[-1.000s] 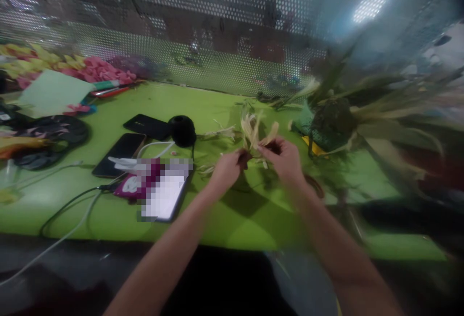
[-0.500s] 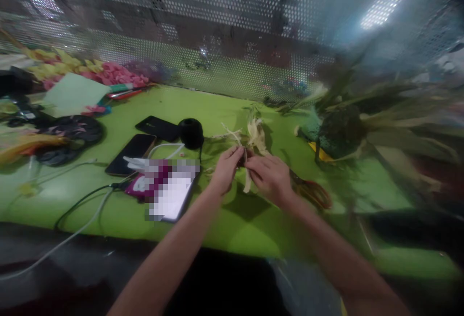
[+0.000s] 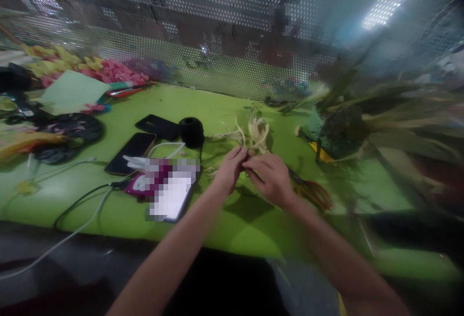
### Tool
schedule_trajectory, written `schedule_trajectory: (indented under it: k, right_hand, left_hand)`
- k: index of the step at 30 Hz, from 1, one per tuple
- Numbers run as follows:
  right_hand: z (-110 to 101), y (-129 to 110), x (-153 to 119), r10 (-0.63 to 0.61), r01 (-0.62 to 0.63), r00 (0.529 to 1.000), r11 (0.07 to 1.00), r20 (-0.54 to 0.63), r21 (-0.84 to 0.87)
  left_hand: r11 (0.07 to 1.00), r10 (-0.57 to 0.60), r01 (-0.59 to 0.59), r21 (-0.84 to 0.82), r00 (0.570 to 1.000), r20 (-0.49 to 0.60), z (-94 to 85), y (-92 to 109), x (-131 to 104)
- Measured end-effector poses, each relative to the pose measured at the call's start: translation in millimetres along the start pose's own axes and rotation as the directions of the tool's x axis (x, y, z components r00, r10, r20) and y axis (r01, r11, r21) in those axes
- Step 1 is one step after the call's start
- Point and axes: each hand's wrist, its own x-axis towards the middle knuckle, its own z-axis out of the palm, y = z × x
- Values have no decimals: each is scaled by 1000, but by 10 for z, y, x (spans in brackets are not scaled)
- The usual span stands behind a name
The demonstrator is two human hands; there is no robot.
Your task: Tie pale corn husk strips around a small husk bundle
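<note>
Straw-coloured strips fan forward, mostly past the right hand. From here, it and the left hand look pinched closed on them.

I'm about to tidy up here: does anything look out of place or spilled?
A white cable droops over the table's front edge at left, where it might snag. Pale strips lie loose beyond the left hand, like scraps. I see no spill, but the far right is too blurred to judge.

Both forearms extended forward, left grip and right grip close together, fingers bent
</note>
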Motion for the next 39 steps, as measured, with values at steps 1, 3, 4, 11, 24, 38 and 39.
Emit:
schedule_trajectory:
  k: [1,3,4,11,24,38,39]
  right_hand:
    - [-29,18,11,67,-65,997,996,-40,56]
    - [-87,57,36,187,-175,978,976,-90,132]
    - [-112,76,49,235,-217,966,963,-104,161]
    - [-122,147,72,403,-361,913,873,-66,330]
    - [-90,269,76,683,-620,730,641,31,452]
    - [-81,277,111,737,-580,668,427,105,693]
    - [-68,276,106,739,-578,665,415,111,703]
  left_hand:
    - [999,0,0,37,1000,21,-10,3,3]
    - [993,-17,13,114,999,37,-32,5,11]
    - [988,-25,20,153,999,33,-42,5,15]
    - [967,-57,54,247,998,8,-78,13,17]
    - [857,49,-79,510,996,73,-82,-24,28]
    - [820,33,-77,567,996,87,-29,17,-7]
    - [845,22,-50,532,998,60,-36,14,-8]
